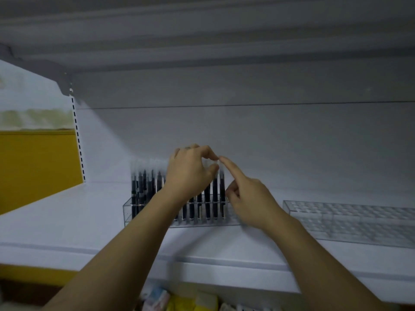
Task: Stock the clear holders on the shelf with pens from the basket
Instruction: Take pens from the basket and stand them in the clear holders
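**Seating a pen in the first holder**

The left hand (190, 173) pinches the clear cap of a pen (215, 189) standing near the right end of the holder (129, 212) on the shelf (67, 216); its grip is narrow. The right hand (249, 198) holds nothing, its forefinger straight beside the cap. The next move is likely to press the pen home, release it and fetch more. An empty holder (350, 218) waits to the right; the basket is out of view.

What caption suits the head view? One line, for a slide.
Left hand pinches the clear cap of a black pen in the clear holder; right hand points an index finger at it.
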Demonstrator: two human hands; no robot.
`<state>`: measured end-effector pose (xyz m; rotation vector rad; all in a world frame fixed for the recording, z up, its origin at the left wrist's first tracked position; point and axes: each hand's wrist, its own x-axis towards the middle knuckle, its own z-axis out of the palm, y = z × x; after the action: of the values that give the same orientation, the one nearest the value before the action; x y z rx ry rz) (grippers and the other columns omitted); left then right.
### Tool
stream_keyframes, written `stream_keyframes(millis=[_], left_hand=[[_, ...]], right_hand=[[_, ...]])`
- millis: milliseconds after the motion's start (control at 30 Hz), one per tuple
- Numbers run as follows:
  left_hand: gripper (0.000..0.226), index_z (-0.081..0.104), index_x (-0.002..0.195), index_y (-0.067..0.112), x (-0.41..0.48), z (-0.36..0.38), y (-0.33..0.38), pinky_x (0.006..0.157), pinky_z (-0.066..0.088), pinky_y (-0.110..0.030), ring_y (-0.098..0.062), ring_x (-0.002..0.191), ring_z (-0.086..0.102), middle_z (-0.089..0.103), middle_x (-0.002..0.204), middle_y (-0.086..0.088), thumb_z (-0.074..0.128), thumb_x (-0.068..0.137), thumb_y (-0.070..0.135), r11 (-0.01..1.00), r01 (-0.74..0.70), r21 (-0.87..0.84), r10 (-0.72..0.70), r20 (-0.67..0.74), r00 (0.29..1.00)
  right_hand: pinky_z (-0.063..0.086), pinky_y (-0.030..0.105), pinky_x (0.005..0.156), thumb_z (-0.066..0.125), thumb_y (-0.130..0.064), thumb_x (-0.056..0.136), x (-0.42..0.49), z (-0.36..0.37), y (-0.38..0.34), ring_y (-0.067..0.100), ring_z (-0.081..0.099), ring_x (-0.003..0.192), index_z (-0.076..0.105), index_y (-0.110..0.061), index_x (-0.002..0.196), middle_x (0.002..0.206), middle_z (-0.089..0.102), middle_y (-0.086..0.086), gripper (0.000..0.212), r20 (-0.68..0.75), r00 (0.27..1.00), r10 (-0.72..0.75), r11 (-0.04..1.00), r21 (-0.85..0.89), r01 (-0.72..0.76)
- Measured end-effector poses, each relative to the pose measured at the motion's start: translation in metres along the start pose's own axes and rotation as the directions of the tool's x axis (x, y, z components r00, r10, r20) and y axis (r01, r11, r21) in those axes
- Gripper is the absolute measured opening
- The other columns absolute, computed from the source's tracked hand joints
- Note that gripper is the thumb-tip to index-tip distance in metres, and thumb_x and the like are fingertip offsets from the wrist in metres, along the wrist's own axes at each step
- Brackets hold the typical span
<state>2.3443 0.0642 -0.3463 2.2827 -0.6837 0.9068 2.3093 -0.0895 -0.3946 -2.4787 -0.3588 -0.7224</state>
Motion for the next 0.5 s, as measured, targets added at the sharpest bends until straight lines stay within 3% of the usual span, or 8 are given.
stream_keyframes(millis=[133, 267, 367, 500], left_hand=[[0.017, 0.065, 0.106, 0.026, -0.006, 0.003, -0.002, 0.12, 0.014, -0.04, -0.012, 0.112, 0.054, 0.064, 0.116, 0.007, 0.062, 0.091, 0.033, 0.998, -0.034, 0.053, 0.035, -0.014, 0.999], [0.021, 0.067, 0.109, 0.025, -0.011, 0.001, 0.002, 0.118, 0.005, -0.033, -0.012, 0.115, 0.054, 0.063, 0.12, 0.004, 0.062, 0.091, 0.033, 0.99, -0.086, 0.112, 0.091, -0.038, 0.995], [0.031, 0.063, 0.121, 0.028, -0.018, -0.003, 0.004, 0.118, 0.003, -0.033, -0.011, 0.124, 0.047, 0.058, 0.131, 0.005, 0.061, 0.091, 0.034, 0.978, -0.115, 0.177, 0.12, -0.023, 0.992], [0.046, 0.053, 0.134, 0.028, -0.037, -0.005, 0.006, 0.12, 0.005, -0.035, -0.013, 0.132, 0.041, 0.051, 0.139, 0.002, 0.062, 0.089, 0.034, 0.976, -0.117, 0.182, 0.127, -0.045, 0.991]], right_hand=[[0.057, 0.041, 0.077, 0.052, -0.01, 0.092, -0.005, -0.002, -0.003, 0.02, 0.065, 0.077, -0.004, -0.054, 0.145, 0.087, 0.068, 0.003, 0.088, 0.058, 0.998, 0.037, 0.999, -0.004, -0.037], [0.057, 0.036, 0.078, 0.058, -0.012, 0.091, -0.005, -0.002, -0.002, 0.015, 0.064, 0.078, -0.016, -0.052, 0.144, 0.088, 0.068, 0.0, 0.1, 0.071, 0.996, 0.051, 0.998, 0.018, -0.053], [0.051, 0.027, 0.089, 0.064, -0.024, 0.091, -0.012, 0.003, 0.001, 0.012, 0.061, 0.099, -0.029, -0.056, 0.136, 0.116, 0.061, -0.003, 0.109, 0.04, 0.995, 0.091, 0.987, 0.132, -0.096], [0.036, 0.021, 0.095, 0.066, -0.026, 0.089, -0.027, 0.006, 0.002, 0.012, 0.046, 0.124, -0.018, -0.054, 0.143, 0.144, 0.041, -0.006, 0.103, 0.002, 0.991, 0.133, 0.976, 0.176, -0.132]])
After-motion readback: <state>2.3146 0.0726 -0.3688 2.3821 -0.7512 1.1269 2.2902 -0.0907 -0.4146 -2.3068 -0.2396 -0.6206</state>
